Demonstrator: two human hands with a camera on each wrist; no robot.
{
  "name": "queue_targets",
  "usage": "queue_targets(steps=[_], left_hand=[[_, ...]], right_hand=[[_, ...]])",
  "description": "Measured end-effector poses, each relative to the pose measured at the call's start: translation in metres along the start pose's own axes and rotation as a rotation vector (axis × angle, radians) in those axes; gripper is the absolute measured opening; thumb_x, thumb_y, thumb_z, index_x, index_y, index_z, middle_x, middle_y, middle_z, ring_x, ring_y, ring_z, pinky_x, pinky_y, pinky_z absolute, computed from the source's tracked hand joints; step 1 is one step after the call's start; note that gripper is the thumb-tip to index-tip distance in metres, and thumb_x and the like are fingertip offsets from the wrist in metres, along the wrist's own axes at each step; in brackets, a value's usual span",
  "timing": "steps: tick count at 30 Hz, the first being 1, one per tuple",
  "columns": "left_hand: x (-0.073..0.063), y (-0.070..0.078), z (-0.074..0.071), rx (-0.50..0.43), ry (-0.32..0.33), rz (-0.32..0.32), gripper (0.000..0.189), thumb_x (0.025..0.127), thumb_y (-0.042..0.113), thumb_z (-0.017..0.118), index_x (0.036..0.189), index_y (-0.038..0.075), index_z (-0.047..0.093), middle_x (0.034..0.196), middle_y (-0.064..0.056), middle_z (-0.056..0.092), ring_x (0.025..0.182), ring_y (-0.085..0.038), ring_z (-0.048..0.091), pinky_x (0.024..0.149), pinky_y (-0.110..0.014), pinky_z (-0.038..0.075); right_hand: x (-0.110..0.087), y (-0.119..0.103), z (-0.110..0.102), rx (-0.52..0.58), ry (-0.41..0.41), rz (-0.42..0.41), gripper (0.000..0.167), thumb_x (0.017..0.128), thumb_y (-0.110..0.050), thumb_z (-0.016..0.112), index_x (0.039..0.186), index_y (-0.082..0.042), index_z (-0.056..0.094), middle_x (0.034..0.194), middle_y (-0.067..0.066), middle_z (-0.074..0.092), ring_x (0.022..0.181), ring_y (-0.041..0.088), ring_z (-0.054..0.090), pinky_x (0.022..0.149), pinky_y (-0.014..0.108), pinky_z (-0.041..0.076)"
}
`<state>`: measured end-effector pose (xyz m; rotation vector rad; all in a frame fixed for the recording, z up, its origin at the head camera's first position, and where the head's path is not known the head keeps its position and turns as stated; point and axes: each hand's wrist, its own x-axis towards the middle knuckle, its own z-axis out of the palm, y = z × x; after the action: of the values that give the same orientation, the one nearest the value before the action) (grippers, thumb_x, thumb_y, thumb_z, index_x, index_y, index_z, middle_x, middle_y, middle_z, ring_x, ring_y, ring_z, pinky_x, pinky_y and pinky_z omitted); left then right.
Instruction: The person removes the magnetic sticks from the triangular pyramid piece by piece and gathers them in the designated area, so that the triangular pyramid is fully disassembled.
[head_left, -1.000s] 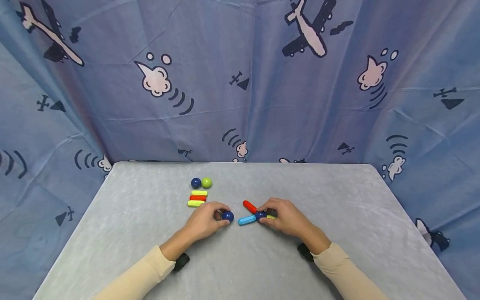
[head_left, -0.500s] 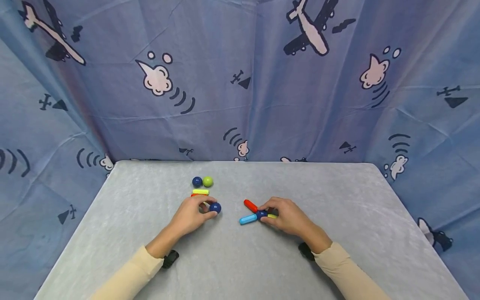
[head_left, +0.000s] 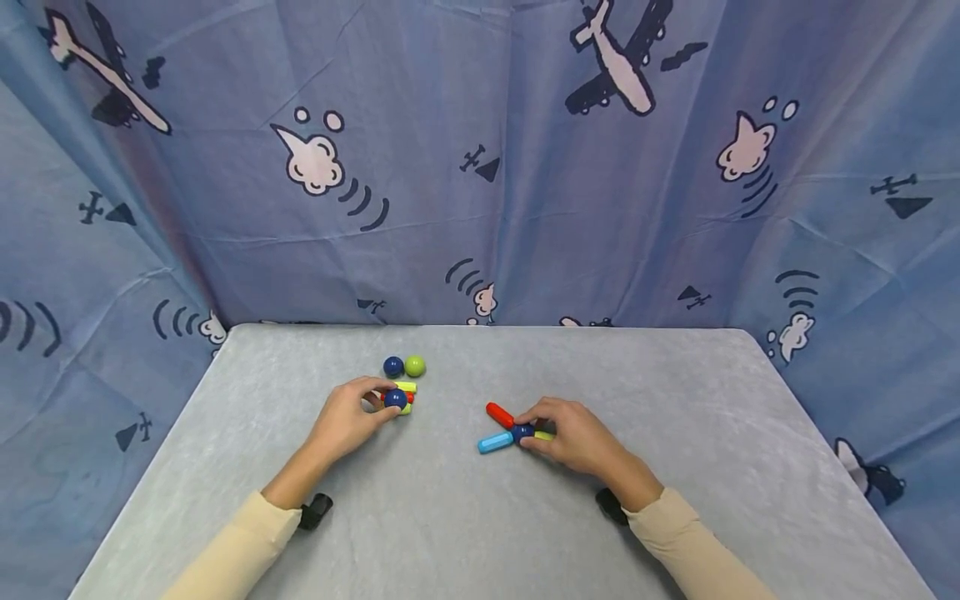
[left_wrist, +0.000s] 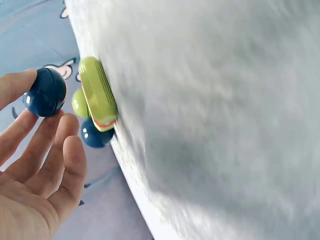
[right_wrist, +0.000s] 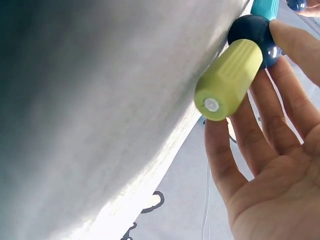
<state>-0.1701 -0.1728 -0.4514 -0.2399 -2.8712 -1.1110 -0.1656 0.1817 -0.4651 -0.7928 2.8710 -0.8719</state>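
A gray tabletop (head_left: 480,533) fills the lower half of the head view, its far edge meeting a blue airplane-print curtain (head_left: 420,192), its sides slanting toward the lower corners. Left of center, the left hand (head_left: 348,422) pinches a dark blue ball (head_left: 396,400) between thumb and finger, raised near a row of yellow and red sticks (head_left: 407,387). Just beyond, nearer the far edge, sit a second blue ball (head_left: 393,367) and a green ball (head_left: 415,366), side by side. Right of center, the right hand (head_left: 570,435) grips a blue hub ball (head_left: 522,432) joining a red stick (head_left: 500,415), a light blue stick (head_left: 496,442) and a yellow-green stick (right_wrist: 227,82). Bare gray surface separates the hands, widening toward the bottom and the right edge.
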Motion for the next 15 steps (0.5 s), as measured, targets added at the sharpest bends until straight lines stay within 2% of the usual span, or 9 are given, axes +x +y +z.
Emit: queue_targets(steps=[8, 15], left_hand=[[0.008, -0.019, -0.009, 0.025, 0.024, -0.024, 0.035, 0.086, 0.023, 0.078, 0.119, 0.013, 0.070, 0.116, -0.007, 0.071, 0.090, -0.019, 0.067, 0.075, -0.035, 0.051], [0.025, -0.033, -0.022, 0.052, 0.063, -0.083, 0.039, 0.089, 0.024, 0.076, 0.125, 0.012, 0.068, 0.118, -0.010, 0.070, 0.094, -0.024, 0.067, 0.079, -0.042, 0.052]], right_hand=[[-0.003, 0.001, 0.003, -0.028, 0.017, -0.001, 0.027, 0.081, -0.023, 0.083, 0.107, -0.022, 0.076, 0.093, -0.011, 0.068, 0.086, 0.008, 0.064, 0.076, 0.027, 0.052], [-0.002, -0.001, 0.004, -0.039, 0.029, -0.012, 0.026, 0.082, -0.025, 0.082, 0.108, -0.023, 0.076, 0.094, -0.012, 0.068, 0.085, 0.006, 0.062, 0.076, 0.026, 0.052]])
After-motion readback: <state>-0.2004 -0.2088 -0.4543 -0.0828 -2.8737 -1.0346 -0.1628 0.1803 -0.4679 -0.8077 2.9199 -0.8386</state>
